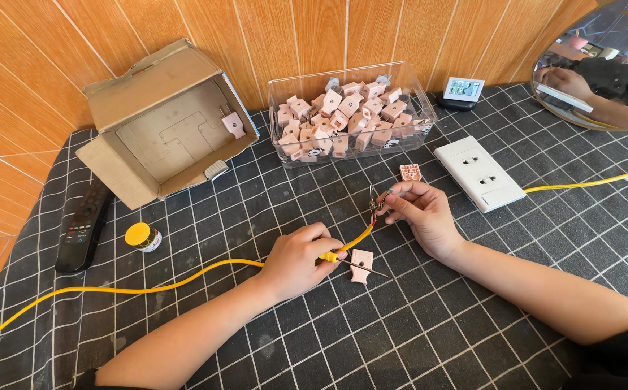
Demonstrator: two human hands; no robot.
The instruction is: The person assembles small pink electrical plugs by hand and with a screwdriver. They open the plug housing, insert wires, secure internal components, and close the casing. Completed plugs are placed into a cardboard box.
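Note:
My left hand (301, 258) grips a yellow cable (148, 287) near its end, and a small screwdriver with a yellow handle (357, 264) also sticks out of that hand. My right hand (416, 214) pinches the bare wire strands (374, 204) at the cable's tip. One pink plug shell piece (361, 264) lies on the cloth beneath my hands. Another small pink plug part (410, 172) rests just beyond my right hand.
A clear plastic box (279, 92) of several pink plug parts stands at the back. An open cardboard box (163, 119) lies at back left, holding a pink piece. A black remote (83, 224), a yellow-capped jar (142, 237), a white socket strip (478, 172), a small screen (462, 91) and a mirror (603, 61) surround the area.

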